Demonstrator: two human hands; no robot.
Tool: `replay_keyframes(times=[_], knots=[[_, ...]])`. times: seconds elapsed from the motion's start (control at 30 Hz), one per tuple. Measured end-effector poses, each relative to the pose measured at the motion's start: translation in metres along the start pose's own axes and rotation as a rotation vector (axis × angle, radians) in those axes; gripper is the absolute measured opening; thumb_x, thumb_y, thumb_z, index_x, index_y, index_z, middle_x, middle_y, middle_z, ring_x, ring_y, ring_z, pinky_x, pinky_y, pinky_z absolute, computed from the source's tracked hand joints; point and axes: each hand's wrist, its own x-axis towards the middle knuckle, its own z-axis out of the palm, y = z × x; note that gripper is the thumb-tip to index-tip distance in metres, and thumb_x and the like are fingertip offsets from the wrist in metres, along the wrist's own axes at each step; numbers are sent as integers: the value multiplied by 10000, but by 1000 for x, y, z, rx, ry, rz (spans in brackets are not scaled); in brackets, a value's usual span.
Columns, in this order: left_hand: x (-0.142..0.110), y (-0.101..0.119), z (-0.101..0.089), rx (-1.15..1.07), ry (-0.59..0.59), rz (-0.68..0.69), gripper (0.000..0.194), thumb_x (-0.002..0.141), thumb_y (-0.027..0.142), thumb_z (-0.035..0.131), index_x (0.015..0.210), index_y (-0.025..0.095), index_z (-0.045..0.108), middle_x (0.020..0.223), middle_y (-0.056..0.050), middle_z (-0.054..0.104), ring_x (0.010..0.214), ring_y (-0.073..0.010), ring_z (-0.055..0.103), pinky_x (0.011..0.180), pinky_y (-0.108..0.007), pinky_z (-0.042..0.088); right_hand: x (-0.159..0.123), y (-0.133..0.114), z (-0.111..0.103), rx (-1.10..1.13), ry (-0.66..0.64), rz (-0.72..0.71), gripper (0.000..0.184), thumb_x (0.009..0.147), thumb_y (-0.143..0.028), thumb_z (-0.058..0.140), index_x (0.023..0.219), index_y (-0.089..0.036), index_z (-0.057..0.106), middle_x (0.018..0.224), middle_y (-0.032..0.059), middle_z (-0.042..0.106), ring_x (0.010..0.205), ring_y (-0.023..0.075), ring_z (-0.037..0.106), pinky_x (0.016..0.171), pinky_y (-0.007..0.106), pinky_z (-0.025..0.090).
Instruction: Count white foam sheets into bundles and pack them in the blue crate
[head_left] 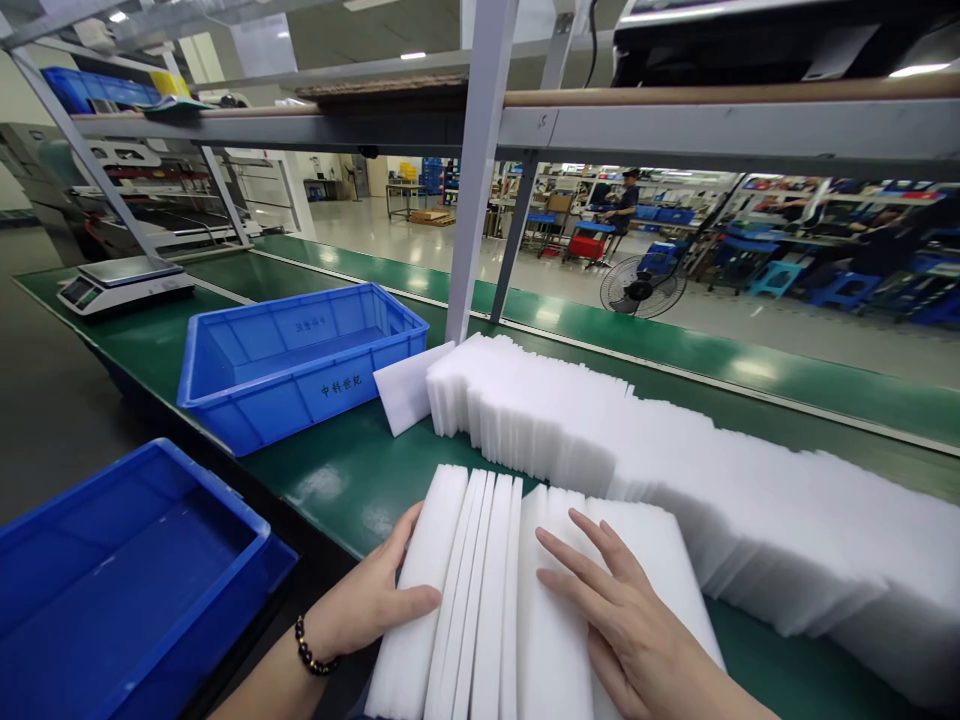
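Observation:
A bundle of white foam sheets (484, 590) stands on edge right in front of me, with gaps between several of the sheets. My left hand (379, 600) clasps the bundle's left side, thumb over the top edges and fingers down the outer face. My right hand (619, 610) lies over the right part with its fingers spread, touching the foam and gripping nothing. Behind the bundle, a long row of white foam sheets (570, 410) runs off to the right. One loose foam sheet (407, 390) leans at that row's left end.
A blue crate (315, 400) sits on the green bench (322, 490), and another blue bin (135, 590) stands lower at the left. Beyond the crate is a weighing scale (124, 285). A white post (480, 180) rises behind the foam row, with a shelf overhead.

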Motion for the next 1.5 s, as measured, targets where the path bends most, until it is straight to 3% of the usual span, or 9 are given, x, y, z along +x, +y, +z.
replay_keyframes(times=[0.13, 0.27, 0.4, 0.47, 0.57, 1.03, 1.33, 1.5], knots=[[0, 0, -1, -5, -6, -15, 826, 735, 430, 611, 1384, 234, 138, 1345, -76, 384, 1189, -270, 390, 992, -384, 330, 2, 3, -2, 59, 1, -93, 644, 702, -56, 397, 1326, -195, 320, 1386, 31, 343, 1330, 276, 87, 1053, 582, 116], [0, 0, -1, -4, 6, -15, 830, 733, 403, 622, 1383, 225, 138, 1349, -81, 377, 1201, -266, 377, 1001, -381, 319, 10, 3, -8, 144, -17, -146, 680, 779, -141, 397, 1394, -157, 109, 1360, 94, 357, 1318, 251, 163, 1071, 530, 116], [0, 0, 0, -25, 6, 2, 822, 729, 409, 625, 1379, 236, 153, 1361, -77, 362, 1203, -272, 375, 989, -379, 333, 28, -5, -13, 191, -101, -73, 715, 823, -432, 442, 1410, -209, 101, 1182, 89, 482, 1206, 276, 336, 1057, 552, 72], [1, 0, 0, -34, 15, 4, 846, 714, 423, 635, 1381, 235, 150, 1364, -87, 353, 1204, -286, 370, 988, -394, 329, 39, -10, -14, 214, -152, -64, 815, 754, -609, 463, 1406, -240, 143, 993, 61, 519, 1054, 269, 438, 1029, 598, 27], [2, 0, 1, -43, 17, -1, 895, 689, 439, 652, 1386, 223, 134, 1369, -108, 337, 1207, -313, 353, 989, -430, 312, 50, -14, -13, 233, -186, -56, 877, 685, -717, 438, 1397, -275, 180, 875, 32, 480, 891, 234, 467, 982, 649, 3], [3, 0, -2, -57, 11, -30, 917, 659, 415, 680, 1383, 244, 142, 1327, -103, 385, 1153, -311, 410, 962, -435, 338, 60, -13, 0, 180, -206, -82, 848, 667, -715, 467, 1380, -338, 207, 856, 32, 445, 829, 226, 449, 924, 680, 34], [2, -2, -4, -111, 9, -14, 920, 664, 431, 674, 1386, 235, 139, 1339, -105, 376, 1169, -313, 397, 972, -436, 330, 55, -8, 2, 151, -81, -141, 820, 664, -681, 515, 1355, -290, 310, 888, 54, 438, 861, 239, 464, 943, 647, 140], [2, -1, -6, -101, 3, -10, 927, 667, 437, 671, 1388, 225, 129, 1347, -105, 368, 1179, -311, 387, 982, -431, 323, 55, -6, 6, 57, 36, -182, 816, 635, -697, 530, 1312, -266, 383, 1016, 107, 462, 1063, 342, 399, 950, 627, 152]])
